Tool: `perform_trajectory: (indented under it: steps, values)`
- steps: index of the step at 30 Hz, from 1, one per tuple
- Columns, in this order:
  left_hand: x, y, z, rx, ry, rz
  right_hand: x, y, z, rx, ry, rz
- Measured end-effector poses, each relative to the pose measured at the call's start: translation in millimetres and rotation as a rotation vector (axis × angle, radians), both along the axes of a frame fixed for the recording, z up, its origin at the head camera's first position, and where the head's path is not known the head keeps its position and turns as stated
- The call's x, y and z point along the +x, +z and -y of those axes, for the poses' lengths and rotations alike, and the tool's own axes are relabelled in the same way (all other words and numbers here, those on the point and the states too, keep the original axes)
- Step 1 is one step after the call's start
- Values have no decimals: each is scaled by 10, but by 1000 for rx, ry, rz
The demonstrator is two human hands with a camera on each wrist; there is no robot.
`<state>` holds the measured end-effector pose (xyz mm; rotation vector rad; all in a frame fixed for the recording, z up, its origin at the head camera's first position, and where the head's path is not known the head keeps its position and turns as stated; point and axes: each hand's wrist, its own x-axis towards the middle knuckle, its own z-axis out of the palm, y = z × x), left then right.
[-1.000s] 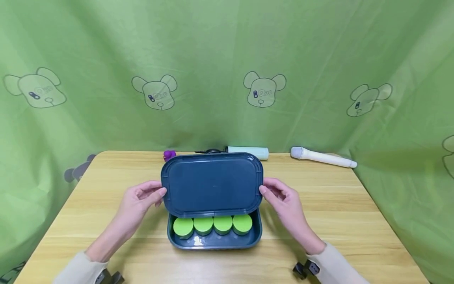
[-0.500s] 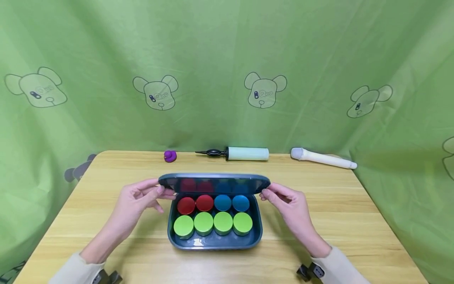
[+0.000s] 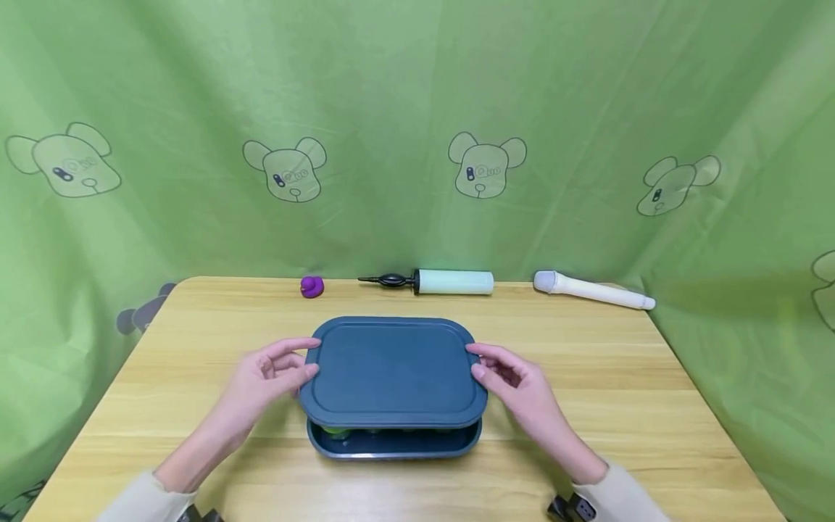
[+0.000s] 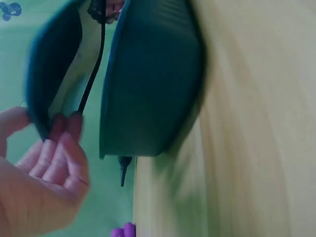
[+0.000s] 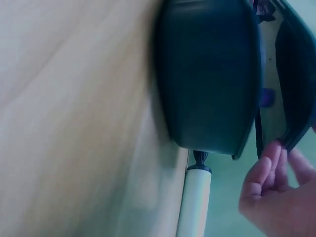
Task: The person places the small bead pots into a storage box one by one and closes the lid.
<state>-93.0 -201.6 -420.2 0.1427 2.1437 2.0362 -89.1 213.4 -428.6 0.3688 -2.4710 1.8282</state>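
My left hand [image 3: 264, 380] pinches the left edge of a dark blue box lid [image 3: 395, 370]. On the opposite edge my right hand [image 3: 518, 384] grips the same lid between thumb and fingers. The lid hovers over a matching box [image 3: 394, 446], leaving a strip of its front side uncovered. A green round cap [image 3: 336, 432] peeks out under the lid's front left; the rest of the contents is mostly hidden. In the left wrist view the lid [image 4: 49, 59] is apart from the box [image 4: 153, 84]; in the right wrist view a gap also parts lid [image 5: 298, 74] and box [image 5: 210, 79].
Along the wooden table's [image 3: 626, 406] back edge lie a purple rubber duck [image 3: 312, 287], a hand pump [image 3: 454, 282] with a black nozzle, and a white microphone-shaped stick [image 3: 593, 290]. A green curtain [image 3: 391, 94] hangs close behind and at both sides.
First the lid dropped and tipped, baring red, blue and green caps in the box. Now it has swung forward and down over them, top side up, with both hands still on its edges.
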Motion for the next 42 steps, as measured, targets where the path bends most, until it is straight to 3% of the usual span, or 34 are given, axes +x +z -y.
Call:
perform_trajectory:
  steps: [4,11,15,19,25,31,36,39,42]
  values:
    - [36,-48,-49,-83,-28,-1,17,-69,53,164,23,-39]
    - [96,-110,-111,-213,-37,-115,101,-63,145,471,12,-216]
    - [138,-142,-125,-267,0,-160,169,5,199,579,5,-239]
    - [186,-168,-140,-265,3,-200,226,59,220,664,-20,-235]
    - [252,-216,-173,-256,-42,-219,278,-5,170,691,-2,-203]
    - [266,-291,-143,-309,-84,-275,280,-69,66,630,71,-97]
    - [249,-289,-30,-522,-172,-320,209,-50,-82,649,163,-98]
    - [200,-262,28,-684,-239,-408,136,-32,-158,696,218,-179]
    - [142,-238,53,-779,-289,-501,65,-8,-210,726,289,-249]
